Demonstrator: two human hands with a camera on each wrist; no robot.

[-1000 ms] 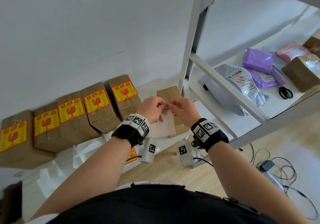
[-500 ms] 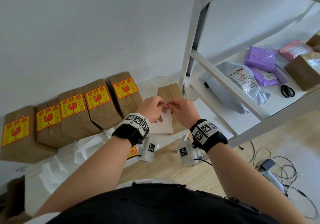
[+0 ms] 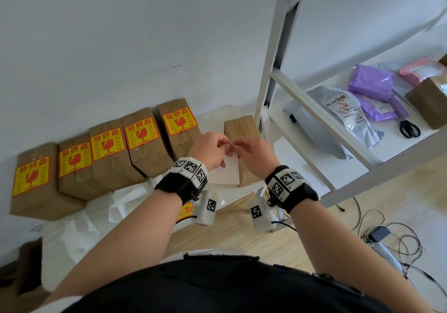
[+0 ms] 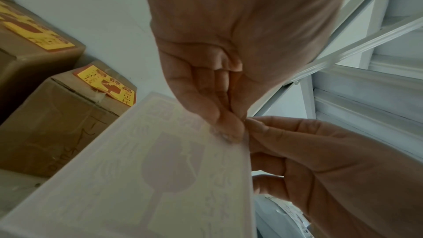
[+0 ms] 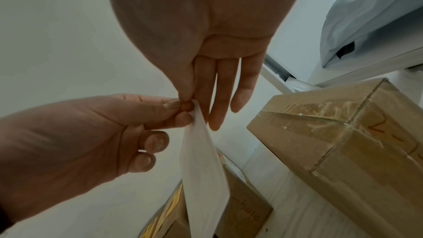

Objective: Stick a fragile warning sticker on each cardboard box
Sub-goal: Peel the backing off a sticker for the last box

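Sticker (image 3: 226,172) on white backing, held in the air at centre, print side away, red glass mark showing through the sheet (image 4: 160,166). Top corner pinched by both hands: left hand (image 3: 211,149) with thumb and forefinger curled on it, other fingers folded; right hand (image 3: 254,154) pinching the same corner, remaining fingers (image 5: 226,93) straight. Unlabelled box (image 3: 240,128) at 1 o'clock just behind the sheet. Five labelled boxes (image 3: 142,141) in a row from 9 to 11 o'clock, along the wall. Rack (image 3: 312,109) at 2 o'clock, holding parcels (image 3: 370,85) and scissors (image 3: 408,128). Cables (image 3: 399,240) at 4 o'clock on the floor.
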